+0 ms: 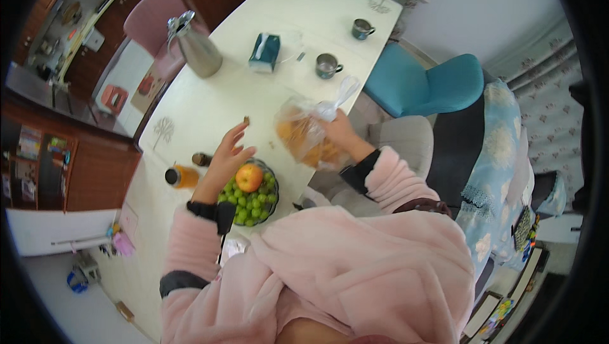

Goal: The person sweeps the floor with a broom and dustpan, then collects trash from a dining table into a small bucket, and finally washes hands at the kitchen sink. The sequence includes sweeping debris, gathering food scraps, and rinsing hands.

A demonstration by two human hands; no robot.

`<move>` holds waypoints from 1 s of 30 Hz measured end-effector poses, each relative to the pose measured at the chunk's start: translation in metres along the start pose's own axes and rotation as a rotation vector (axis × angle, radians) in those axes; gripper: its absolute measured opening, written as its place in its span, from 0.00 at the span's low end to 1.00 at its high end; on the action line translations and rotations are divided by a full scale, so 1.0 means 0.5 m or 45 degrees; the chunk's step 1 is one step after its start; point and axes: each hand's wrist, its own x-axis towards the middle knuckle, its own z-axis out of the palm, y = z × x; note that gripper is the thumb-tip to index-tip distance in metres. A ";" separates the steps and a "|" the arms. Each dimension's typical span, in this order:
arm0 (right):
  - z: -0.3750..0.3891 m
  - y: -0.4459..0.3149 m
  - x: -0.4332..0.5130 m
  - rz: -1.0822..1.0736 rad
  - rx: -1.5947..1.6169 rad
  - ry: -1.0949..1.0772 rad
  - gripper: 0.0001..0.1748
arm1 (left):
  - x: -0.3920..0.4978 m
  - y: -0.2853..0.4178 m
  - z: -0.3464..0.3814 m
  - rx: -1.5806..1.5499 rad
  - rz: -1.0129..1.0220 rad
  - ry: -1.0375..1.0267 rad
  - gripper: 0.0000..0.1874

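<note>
My right hand (340, 130) grips a clear plastic bag (299, 130) just below its knotted top. Orange-brown food pieces fill the bag, but their exact kind is unclear. My left hand (226, 165) hovers over the table with fingers apart, close to a fruit bowl (276, 199). A small brown piece (246, 119) shows right at its fingertips; whether they touch is unclear. Green grapes (245, 206) fill the bowl, with a red-yellow apple (249, 178) on top. Left of that hand are an orange bottle (183, 176) with a dark cap and a small dark container (201, 159).
On the white table (252, 96) stand a metal vacuum jug (197, 53), a green tissue pack (265, 52) and two metal mugs, one nearer (328, 66) and one farther (362, 30). Chairs surround it: teal (418, 80), grey (404, 139) and pink (154, 20). A covered sofa (495, 153) is at right.
</note>
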 end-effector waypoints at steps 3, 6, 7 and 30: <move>-0.001 -0.028 -0.001 0.288 -0.101 -0.133 0.13 | 0.023 -0.012 0.033 0.700 0.428 0.052 0.44; 0.010 -0.050 -0.017 0.048 -0.121 -0.236 0.15 | 0.056 -0.003 0.085 0.861 0.694 0.075 0.47; 0.015 -0.055 -0.024 -0.039 -0.147 -0.245 0.14 | 0.062 0.001 0.091 0.865 0.627 0.043 0.46; 0.053 -0.018 -0.227 -0.288 -0.673 -0.116 0.14 | -0.012 -0.048 0.200 0.343 0.726 -0.268 0.12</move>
